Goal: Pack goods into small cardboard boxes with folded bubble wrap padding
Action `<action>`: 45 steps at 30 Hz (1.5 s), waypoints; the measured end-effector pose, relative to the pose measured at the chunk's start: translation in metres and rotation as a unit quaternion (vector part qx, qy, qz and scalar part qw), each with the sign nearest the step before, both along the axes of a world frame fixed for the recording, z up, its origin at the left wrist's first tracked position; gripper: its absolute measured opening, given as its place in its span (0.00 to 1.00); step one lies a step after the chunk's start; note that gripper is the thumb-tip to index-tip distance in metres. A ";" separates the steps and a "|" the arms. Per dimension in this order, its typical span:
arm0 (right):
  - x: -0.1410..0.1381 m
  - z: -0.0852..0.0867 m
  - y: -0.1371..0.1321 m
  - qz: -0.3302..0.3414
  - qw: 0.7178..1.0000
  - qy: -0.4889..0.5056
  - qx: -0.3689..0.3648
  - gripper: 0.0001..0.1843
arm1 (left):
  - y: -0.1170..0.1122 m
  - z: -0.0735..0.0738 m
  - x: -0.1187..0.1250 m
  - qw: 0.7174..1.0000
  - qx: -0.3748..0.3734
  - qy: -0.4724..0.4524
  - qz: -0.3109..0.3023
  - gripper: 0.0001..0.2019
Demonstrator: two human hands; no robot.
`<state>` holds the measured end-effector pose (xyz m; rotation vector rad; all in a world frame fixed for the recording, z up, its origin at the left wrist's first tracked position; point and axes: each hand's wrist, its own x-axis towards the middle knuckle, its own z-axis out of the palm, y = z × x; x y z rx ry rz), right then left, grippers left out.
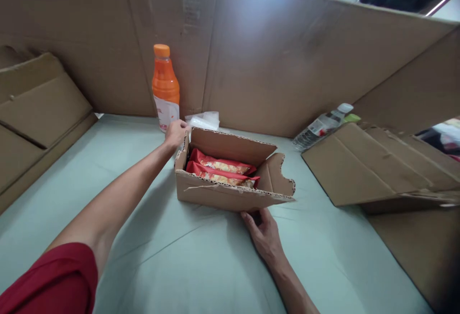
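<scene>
The cardboard box (212, 194) is sitting beside the left hand (176, 133), grip hard to tell, and just past the right hand (266, 240), fingers apart.

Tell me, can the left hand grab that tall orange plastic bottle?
Probably yes: the left hand is at the left end of the brown cardboard box, close beside the orange bottle, and nothing seems to block the way.

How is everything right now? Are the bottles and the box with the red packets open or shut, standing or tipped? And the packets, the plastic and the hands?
Box: upright, open on top
Red packets: lying in the box
Orange bottle: standing, cap on
Clear bottle: tilted, cap on
Plastic: crumpled
Left hand: fingers bent, by the box's left end
Right hand: at the box's lower front edge, grip unclear
</scene>
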<state>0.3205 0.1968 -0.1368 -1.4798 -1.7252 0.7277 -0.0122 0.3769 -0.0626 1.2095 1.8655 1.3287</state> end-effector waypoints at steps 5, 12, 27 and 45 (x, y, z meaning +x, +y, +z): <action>0.000 -0.001 0.000 0.008 1.000 0.002 0.008 0.19 | 0.004 0.009 0.002 0.999 0.011 -0.027 0.028 0.01; -0.002 -0.001 0.003 0.017 1.000 0.018 0.017 0.22 | -0.072 0.054 -0.054 0.982 0.137 -0.058 0.113 0.05; 0.021 0.032 -0.030 0.023 0.998 -0.029 -0.058 0.28 | -0.342 -0.017 -0.054 0.993 0.040 0.031 -0.110 0.08; -0.043 0.036 -0.124 0.133 0.986 0.046 -0.092 0.19 | -0.368 -0.026 0.079 0.821 0.036 0.385 -0.420 0.09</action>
